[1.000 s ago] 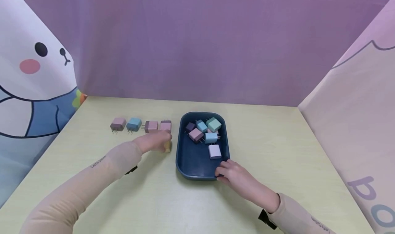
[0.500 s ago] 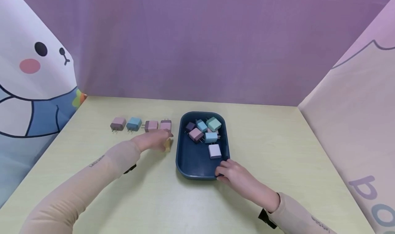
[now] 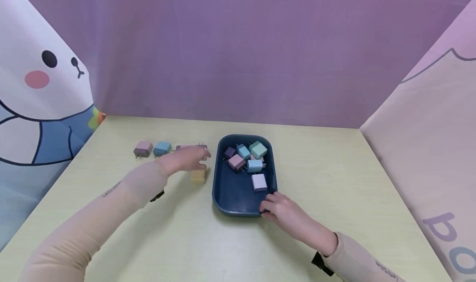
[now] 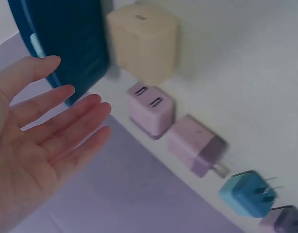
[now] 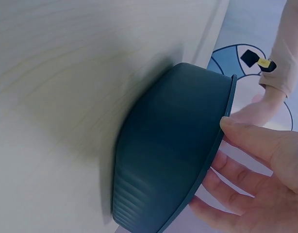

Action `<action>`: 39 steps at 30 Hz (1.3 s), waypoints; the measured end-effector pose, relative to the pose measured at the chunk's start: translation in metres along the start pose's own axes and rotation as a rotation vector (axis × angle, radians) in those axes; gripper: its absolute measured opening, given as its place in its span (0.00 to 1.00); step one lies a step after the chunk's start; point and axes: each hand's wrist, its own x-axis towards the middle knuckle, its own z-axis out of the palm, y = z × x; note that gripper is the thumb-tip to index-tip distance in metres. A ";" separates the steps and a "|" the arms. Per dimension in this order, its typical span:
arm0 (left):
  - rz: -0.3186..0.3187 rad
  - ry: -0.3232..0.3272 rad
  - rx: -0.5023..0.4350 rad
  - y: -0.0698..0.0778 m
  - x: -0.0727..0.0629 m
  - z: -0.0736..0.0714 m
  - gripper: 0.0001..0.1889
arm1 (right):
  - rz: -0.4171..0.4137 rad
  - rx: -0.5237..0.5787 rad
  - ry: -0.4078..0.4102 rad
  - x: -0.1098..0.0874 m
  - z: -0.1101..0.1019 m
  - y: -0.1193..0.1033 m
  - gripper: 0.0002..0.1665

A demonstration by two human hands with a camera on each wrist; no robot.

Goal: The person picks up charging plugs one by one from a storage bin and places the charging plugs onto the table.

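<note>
My left hand point(image 3: 183, 158) hovers over the table with its fingers spread and holds nothing, as the left wrist view shows. Just below it lies a yellow plug charger point(image 3: 198, 176), a USB port on its end face. Two pink chargers point(image 4: 151, 109) point(image 4: 193, 144) sit by that hand, partly covered by it in the head view. Further left in the row come a blue charger point(image 3: 162, 148) and a mauve one point(image 3: 143, 149). My right hand point(image 3: 284, 214) pinches the near right corner rim of a dark blue tray point(image 3: 234, 199), thumb outside and fingers inside.
Inside the tray are several chargers: a white one point(image 3: 259, 182), a light blue one point(image 3: 254, 166), a mint green one point(image 3: 258, 149), a pink one point(image 3: 236, 162) and others. A purple curtain point(image 3: 238, 55) hangs behind the table.
My left hand has let go of the yellow charger and lifted slightly away, its fingers spreading. More of that charger now shows. The right hand stays on the tray.
</note>
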 end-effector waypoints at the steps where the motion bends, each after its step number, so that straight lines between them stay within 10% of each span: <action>1: -0.008 -0.003 0.002 0.002 0.001 -0.002 0.20 | 0.000 0.001 -0.001 0.000 0.000 0.000 0.05; 39: -0.041 -0.066 0.088 0.055 0.044 -0.047 0.18 | 0.005 -0.013 -0.004 0.000 -0.001 -0.001 0.05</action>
